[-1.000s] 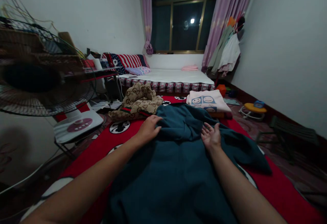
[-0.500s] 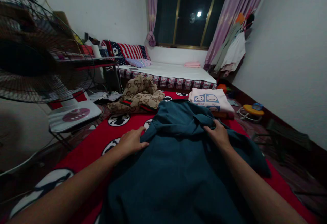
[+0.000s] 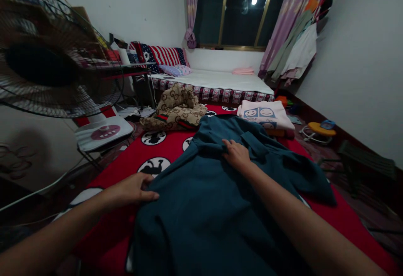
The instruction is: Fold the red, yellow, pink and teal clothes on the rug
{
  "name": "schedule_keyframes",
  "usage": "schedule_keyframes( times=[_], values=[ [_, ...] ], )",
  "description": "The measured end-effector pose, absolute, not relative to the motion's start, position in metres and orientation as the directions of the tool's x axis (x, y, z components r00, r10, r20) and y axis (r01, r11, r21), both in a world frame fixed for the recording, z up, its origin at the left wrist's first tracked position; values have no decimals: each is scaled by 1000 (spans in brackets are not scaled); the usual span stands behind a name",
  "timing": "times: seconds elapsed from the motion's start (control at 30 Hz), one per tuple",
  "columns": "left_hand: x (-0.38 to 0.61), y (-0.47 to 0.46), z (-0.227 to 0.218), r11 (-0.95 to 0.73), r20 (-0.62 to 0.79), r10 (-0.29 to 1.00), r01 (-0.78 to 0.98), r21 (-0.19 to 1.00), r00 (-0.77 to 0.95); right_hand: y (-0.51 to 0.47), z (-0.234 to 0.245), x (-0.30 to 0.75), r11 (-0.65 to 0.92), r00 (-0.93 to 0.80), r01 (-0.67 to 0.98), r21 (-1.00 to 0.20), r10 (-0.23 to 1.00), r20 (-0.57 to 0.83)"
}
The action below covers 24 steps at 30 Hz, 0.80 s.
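A teal collared shirt [image 3: 201, 200] is spread over the red blanket [image 3: 126, 162], with its collar end away from me and a sleeve reaching out to the right. At the shirt's left edge, my left hand [image 3: 138, 188] has its thumb on top of the cloth and its fingers curled at the border, partly hidden. My right hand [image 3: 238, 155] lies palm down on the upper part of the shirt, its fingers stretched out over a fold and holding nothing.
Beyond the shirt lie a brown patterned garment [image 3: 176, 110] and a folded pink garment [image 3: 266, 114]. A fan [image 3: 40, 66] and a white chair [image 3: 103, 133] stand left. On the right are a yellow stool [image 3: 321, 129] and a dark folding stool [image 3: 367, 160]. A bed [image 3: 217, 78] is behind.
My left hand has slid down and left along the shirt's edge. My right hand has let go of the fold at the right and moved left onto the shirt's upper middle.
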<state>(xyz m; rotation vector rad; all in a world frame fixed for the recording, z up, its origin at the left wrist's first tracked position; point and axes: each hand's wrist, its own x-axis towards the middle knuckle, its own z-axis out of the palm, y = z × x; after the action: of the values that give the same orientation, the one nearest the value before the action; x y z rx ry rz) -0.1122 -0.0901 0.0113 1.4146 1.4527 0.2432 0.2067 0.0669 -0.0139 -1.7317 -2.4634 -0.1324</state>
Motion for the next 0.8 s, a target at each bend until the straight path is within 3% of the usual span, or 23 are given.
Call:
schedule_keyframes(
  times=[0.07,0.17,0.3,0.4,0.47,0.53,0.6,0.7,0.73,0.8],
  values=[
    [-108,-89,27,294,-452,874,546,784,179,80,-4,212,298,-294,955,-11,948,125],
    [-80,-84,64,182,-284,952,537,824,113,99,21,226,161,-143,986,-44,949,280],
    [-13,-78,91,-17,-116,959,461,887,258,119,45,254,65,-30,996,-63,892,450],
    [38,-75,74,-90,-118,866,384,919,486,126,42,276,-23,62,994,-102,914,402],
    [63,-68,56,15,-247,662,316,949,708,128,34,289,-109,157,978,-179,947,279],
    [78,-53,40,64,-246,540,252,966,805,130,28,297,-180,226,954,-241,957,181],
    [83,-30,28,-102,-86,680,211,972,728,132,26,298,-203,272,937,-285,935,227],
    [81,8,6,-454,266,861,420,786,434,141,28,285,-99,249,922,-374,891,379],
    [79,18,-5,-490,310,865,525,696,396,146,28,276,-32,205,916,-400,894,398],
    [78,32,-29,-487,254,872,682,545,419,160,26,255,90,93,899,-428,917,389]
  ],
)
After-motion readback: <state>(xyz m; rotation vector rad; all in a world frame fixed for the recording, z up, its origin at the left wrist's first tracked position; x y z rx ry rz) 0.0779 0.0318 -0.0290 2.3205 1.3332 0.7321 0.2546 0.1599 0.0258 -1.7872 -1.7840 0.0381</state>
